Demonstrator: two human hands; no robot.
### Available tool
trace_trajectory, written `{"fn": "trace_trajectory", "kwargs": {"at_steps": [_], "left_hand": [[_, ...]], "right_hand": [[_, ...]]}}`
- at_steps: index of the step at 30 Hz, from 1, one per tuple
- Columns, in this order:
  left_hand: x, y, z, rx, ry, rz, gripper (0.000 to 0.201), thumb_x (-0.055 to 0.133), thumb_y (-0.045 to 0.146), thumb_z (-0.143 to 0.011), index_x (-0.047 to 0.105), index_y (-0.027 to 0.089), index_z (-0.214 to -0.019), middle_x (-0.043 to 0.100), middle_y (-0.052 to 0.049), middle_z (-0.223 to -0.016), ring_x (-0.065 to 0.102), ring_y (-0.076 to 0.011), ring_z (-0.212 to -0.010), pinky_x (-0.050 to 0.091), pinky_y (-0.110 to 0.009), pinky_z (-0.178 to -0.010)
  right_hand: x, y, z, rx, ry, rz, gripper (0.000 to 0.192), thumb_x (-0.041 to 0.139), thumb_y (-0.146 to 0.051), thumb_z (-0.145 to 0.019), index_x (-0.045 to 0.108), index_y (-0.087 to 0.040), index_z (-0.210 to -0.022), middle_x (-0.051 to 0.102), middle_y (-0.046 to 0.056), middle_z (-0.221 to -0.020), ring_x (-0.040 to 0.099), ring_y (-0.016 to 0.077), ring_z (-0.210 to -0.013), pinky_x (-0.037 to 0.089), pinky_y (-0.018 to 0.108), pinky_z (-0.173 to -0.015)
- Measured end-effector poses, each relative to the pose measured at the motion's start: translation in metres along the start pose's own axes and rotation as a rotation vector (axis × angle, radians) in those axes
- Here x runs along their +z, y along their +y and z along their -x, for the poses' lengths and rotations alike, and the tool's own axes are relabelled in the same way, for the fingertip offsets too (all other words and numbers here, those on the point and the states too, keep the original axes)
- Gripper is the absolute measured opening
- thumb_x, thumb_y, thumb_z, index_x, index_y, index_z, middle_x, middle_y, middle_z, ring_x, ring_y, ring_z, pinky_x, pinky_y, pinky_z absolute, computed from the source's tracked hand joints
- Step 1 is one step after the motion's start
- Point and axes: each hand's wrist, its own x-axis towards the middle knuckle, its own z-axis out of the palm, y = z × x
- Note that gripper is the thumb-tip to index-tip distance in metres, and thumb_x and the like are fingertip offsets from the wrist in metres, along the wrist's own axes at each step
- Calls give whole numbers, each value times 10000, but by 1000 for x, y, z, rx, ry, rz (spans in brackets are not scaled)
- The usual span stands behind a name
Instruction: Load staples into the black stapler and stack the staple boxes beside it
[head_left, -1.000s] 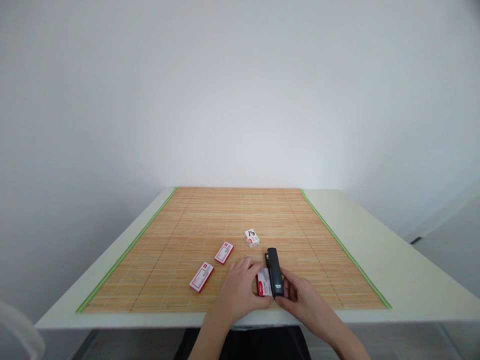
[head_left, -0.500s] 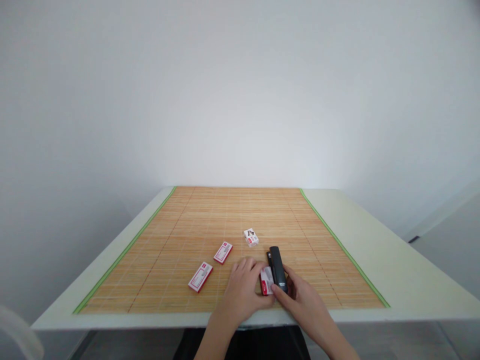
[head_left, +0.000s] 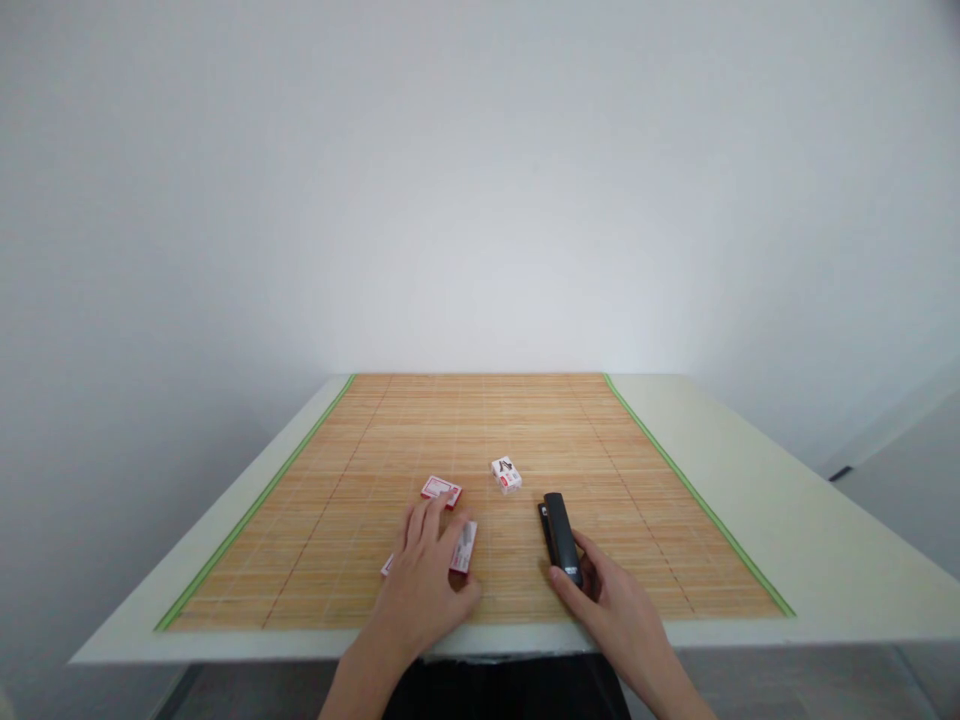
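Presently, a red-and-white staple box [head_left: 464, 546] is pinched between thumb and fingers of the left hand [head_left: 422, 584]. The black stapler [head_left: 561, 538] is clasped at its near end by the right hand [head_left: 609, 604]. Another box [head_left: 441, 490], just beyond the left fingertips, could be knocked.

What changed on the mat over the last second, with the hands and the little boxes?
The left hand carried its red-and-white box leftward, away from the black stapler, and now covers most of the near-left box. The box just beyond the fingers has turned slightly. The right hand remains at the stapler's near end, and the small white box farther back stayed put.
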Motion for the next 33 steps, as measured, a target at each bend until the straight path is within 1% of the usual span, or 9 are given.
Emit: {"fn": "trace_trajectory", "kwargs": {"at_steps": [5, 9, 13, 17, 22, 26, 29, 31, 33], "left_hand": [[-2, -39, -3, -38, -16, 8, 925, 732, 574, -798, 330, 338, -1596, 293, -70, -1681, 287, -366, -1521, 276, -554, -1233], [4, -50, -10, -28, -26, -36, 959, 697, 645, -826, 272, 322, -1622, 197, -74, -1721, 202, -380, -1562, 214, -599, -1246], [13, -37, -20, -36, -2, -59, 709, 597, 602, -924, 397, 364, -1561, 298, -25, -1691, 251, -345, -1550, 194, -601, -1248], [20, -36, -25, -113, 120, -88, 510, 470, 467, -1012, 499, 326, -1501, 429, -11, -1624, 345, -293, -1505, 254, -512, -1251], [14, -80, -19, -278, 210, -194, 529, 473, 441, -998, 500, 289, -1504, 431, -40, -1623, 365, -342, -1475, 291, -548, -1214], [-2, -111, -15, -354, 207, -256, 514, 479, 446, -992, 522, 288, -1479, 422, -66, -1625, 304, -376, -1502, 203, -646, -1214], [-12, -99, -25, -345, 240, -208, 510, 488, 458, -993, 529, 288, -1472, 423, -78, -1619, 284, -380, -1514, 162, -685, -1214], [-12, -69, -40, -229, 246, -105, 487, 439, 425, -1027, 509, 297, -1491, 444, -60, -1606, 357, -312, -1486, 225, -584, -1240], [-5, -29, -58, -42, 188, 30, 458, 392, 373, -1052, 507, 313, -1491, 497, -27, -1569, 433, -239, -1438, 295, -481, -1236]], "right_hand": [[1, 1, 1, 7, 7, 12, 635, 556, -632, -914, 576, -235, -1409, 678, -5, -754, 662, 237, -721, 435, 322, -661], [2, 1, 1, 11, 25, 17, 636, 555, -642, -913, 584, -232, -1398, 669, -7, -728, 651, 230, -684, 420, 322, -635], [2, -1, 1, 20, 37, 8, 616, 567, -639, -901, 608, -245, -1373, 672, -11, -717, 645, 227, -666, 404, 320, -603], [3, 0, 1, 21, 36, 3, 612, 556, -633, -910, 598, -245, -1382, 680, -8, -743, 656, 228, -690, 422, 324, -619], [9, 6, 3, 35, 57, -22, 641, 561, -645, -901, 577, -253, -1409, 665, -10, -751, 650, 218, -675, 431, 319, -612], [15, 6, 6, 55, 115, 24, 627, 544, -658, -908, 580, -261, -1392, 644, -12, -733, 649, 220, -680, 430, 316, -604], [17, 3, 9, 59, 146, 45, 603, 534, -658, -919, 588, -265, -1372, 655, -4, -755, 655, 224, -695, 434, 316, -610], [17, 1, 10, 54, 158, 50, 590, 536, -651, -920, 594, -264, -1362, 670, 5, -780, 659, 227, -700, 434, 315, -610], [17, 0, 10, 52, 169, 46, 582, 535, -643, -921, 595, -267, -1361, 686, 12, -803, 664, 230, -705, 435, 313, -608]]}}
